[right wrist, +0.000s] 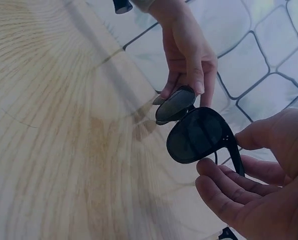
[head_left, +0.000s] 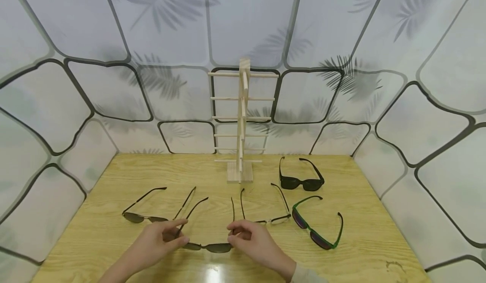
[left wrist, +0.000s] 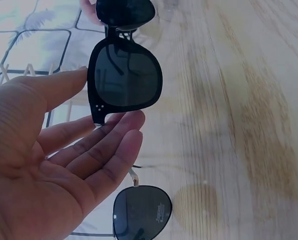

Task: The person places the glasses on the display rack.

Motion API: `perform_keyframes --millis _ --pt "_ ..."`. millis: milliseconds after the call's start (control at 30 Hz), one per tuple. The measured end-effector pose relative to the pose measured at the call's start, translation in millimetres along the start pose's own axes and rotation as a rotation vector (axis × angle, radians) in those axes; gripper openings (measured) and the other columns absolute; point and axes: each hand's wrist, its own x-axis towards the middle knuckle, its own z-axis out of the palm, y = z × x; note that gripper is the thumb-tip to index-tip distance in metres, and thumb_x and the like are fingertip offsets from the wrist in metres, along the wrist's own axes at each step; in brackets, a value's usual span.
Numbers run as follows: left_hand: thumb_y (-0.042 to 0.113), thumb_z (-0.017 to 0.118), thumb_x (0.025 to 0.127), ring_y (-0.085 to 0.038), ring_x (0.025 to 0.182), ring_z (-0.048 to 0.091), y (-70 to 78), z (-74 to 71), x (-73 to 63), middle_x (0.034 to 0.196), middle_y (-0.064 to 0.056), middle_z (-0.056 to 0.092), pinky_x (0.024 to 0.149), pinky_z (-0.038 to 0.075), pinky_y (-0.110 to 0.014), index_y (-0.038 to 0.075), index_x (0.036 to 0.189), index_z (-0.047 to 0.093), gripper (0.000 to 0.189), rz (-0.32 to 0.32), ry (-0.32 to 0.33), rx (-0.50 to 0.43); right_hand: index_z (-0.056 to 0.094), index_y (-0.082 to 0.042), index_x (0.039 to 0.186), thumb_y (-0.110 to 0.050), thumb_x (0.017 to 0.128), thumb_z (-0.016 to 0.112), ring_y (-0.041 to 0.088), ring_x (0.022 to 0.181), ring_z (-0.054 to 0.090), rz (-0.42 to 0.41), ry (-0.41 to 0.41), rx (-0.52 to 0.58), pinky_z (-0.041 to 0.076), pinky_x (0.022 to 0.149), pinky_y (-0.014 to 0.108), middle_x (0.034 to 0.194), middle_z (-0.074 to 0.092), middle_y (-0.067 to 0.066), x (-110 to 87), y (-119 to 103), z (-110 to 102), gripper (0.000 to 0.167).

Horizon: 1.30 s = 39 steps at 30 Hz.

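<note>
Both hands hold a pair of black-framed sunglasses (head_left: 218, 247) near the front of the table. In the head view the left hand (head_left: 157, 238) pinches its left end between thumb and fingers, and the right hand (head_left: 253, 240) grips the right end the same way. The temples are unfolded and point away toward the back. Up close in the left wrist view, the dark lens (left wrist: 126, 75) sits beside the thumb, with small pale dots at the frame corner. The right wrist view shows the right fingers (right wrist: 224, 185) around the hinge and temple.
A wooden rack (head_left: 241, 127) with crossbars stands at the back centre. Thin-framed sunglasses (head_left: 133, 217) lie left of the hands. To the right are clear-lensed glasses (head_left: 281, 219), green-framed sunglasses (head_left: 320, 239) and black sunglasses (head_left: 312, 184). Patterned walls (head_left: 182, 106) enclose the wooden table (head_left: 163, 169).
</note>
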Motion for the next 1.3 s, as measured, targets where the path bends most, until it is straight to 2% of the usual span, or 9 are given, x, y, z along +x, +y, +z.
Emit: perform_keyframes --millis 333,600,733,967,1300 --pt "0.036 0.08 0.094 -0.002 0.085 0.074 10.8 3.0 6.2 0.098 0.003 0.077 0.071 0.059 -0.021 -0.003 0.144 0.062 0.066 0.017 0.066 -0.016 0.068 0.003 0.13 -0.02 0.103 0.07 0.009 0.092 0.073 -0.039 0.04 -0.015 0.058 0.078 0.02 0.115 0.073 0.019 -0.2 -8 -9 0.035" --pt "0.04 0.082 0.092 -0.004 0.089 0.075 21.4 4.8 16.9 0.101 0.004 0.076 0.074 0.059 -0.022 0.004 0.147 0.062 0.069 -0.014 0.08 -0.052 0.066 0.006 0.133 -0.019 0.105 0.068 0.011 0.093 0.073 -0.056 0.089 -0.015 0.058 0.078 0.022 0.118 0.072 0.023 -0.4 -15 -21 0.038" --pt "0.041 0.083 0.091 -0.006 0.09 0.074 26.6 6.0 24.0 0.101 0.004 0.076 0.075 0.059 -0.023 0.005 0.146 0.062 0.069 -0.001 0.094 -0.069 0.066 0.003 0.135 -0.019 0.104 0.068 0.012 0.093 0.074 -0.063 0.123 -0.025 0.059 0.077 0.023 0.122 0.07 0.026 -0.5 -18 -27 0.038" --pt "0.04 0.083 0.091 -0.006 0.089 0.074 36.3 6.5 36.0 0.102 0.002 0.075 0.074 0.058 -0.023 0.006 0.146 0.063 0.068 0.04 0.119 -0.073 0.068 0.004 0.132 -0.015 0.103 0.07 0.009 0.089 0.073 -0.087 0.195 -0.048 0.063 0.078 0.03 0.119 0.071 0.024 1.4 -22 -35 0.035" --pt "0.043 0.083 0.09 -0.011 0.094 0.075 48.9 8.1 50.4 0.104 0.002 0.075 0.077 0.059 -0.023 0.011 0.145 0.065 0.066 0.023 0.126 -0.079 0.07 -0.001 0.132 -0.016 0.103 0.07 0.009 0.092 0.072 -0.117 0.266 -0.088 0.062 0.076 0.03 0.121 0.072 0.023 3.7 -28 -50 0.033"
